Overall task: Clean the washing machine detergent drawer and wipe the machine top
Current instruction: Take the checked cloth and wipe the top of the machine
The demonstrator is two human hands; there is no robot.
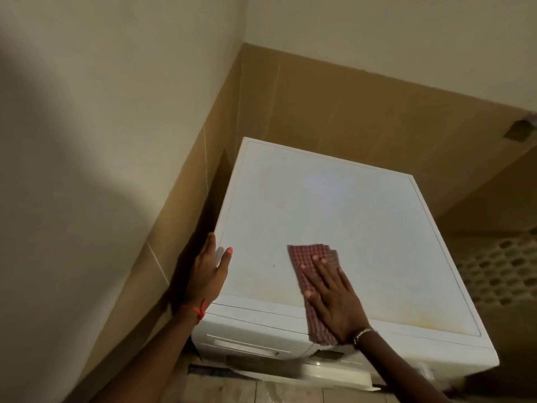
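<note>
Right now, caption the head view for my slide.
Right hand presses checked cloth on washer top; left hand rests on its edge.

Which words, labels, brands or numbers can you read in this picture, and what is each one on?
No text can be read.
Washer top: no print shows.
Drawer: no label shows.
Dark display on the front: too blurred to read.
Cloth: checked pattern only, no words.

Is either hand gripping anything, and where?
Nothing gripped: right hand presses red checked cloth flat; left hand rests on left edge of white washing machine.
</note>
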